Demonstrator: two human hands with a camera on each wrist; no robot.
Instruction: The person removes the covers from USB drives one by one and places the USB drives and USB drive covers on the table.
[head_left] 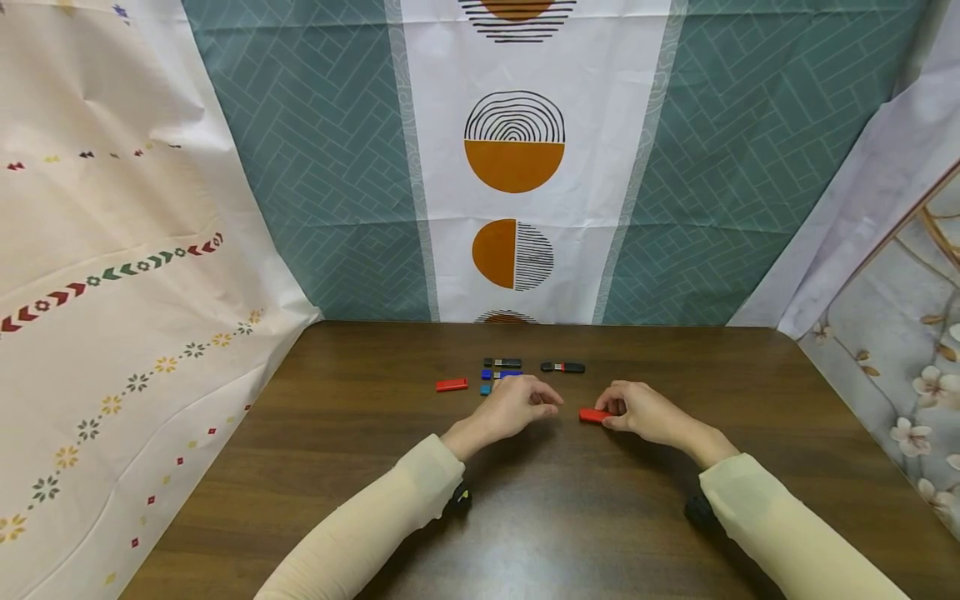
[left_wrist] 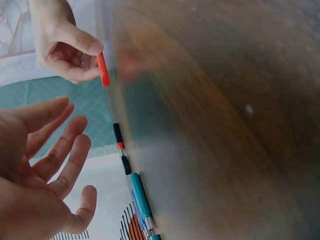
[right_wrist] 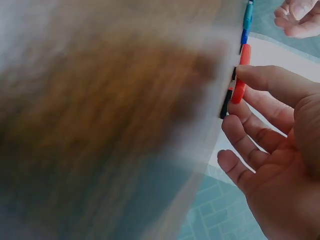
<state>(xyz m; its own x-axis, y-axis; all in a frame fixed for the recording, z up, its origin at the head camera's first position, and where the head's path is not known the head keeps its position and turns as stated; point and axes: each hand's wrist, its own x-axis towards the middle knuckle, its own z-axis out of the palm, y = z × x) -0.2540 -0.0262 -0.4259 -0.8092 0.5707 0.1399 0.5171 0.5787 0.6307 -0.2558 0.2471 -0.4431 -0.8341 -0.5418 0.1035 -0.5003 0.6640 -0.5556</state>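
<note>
Patterned cloths [head_left: 322, 125] hang behind a brown wooden table [head_left: 360, 517], two pale-sleeved arms reaching over it.

Left hand [head_left: 517, 406] holds nothing, its fingers spread and loosely bent; right hand [head_left: 648, 415] pinches a red stick [head_left: 592, 415] between thumb and fingers, just right of the other hand and nearer the person than a black-and-red stick [head_left: 576, 367]; whether it touches the tabletop I cannot tell. Farther left lie a second red stick [head_left: 452, 385], a black stick [head_left: 510, 363], a blue stick [head_left: 512, 374] and, smallest, a teal piece [head_left: 485, 389].
</note>
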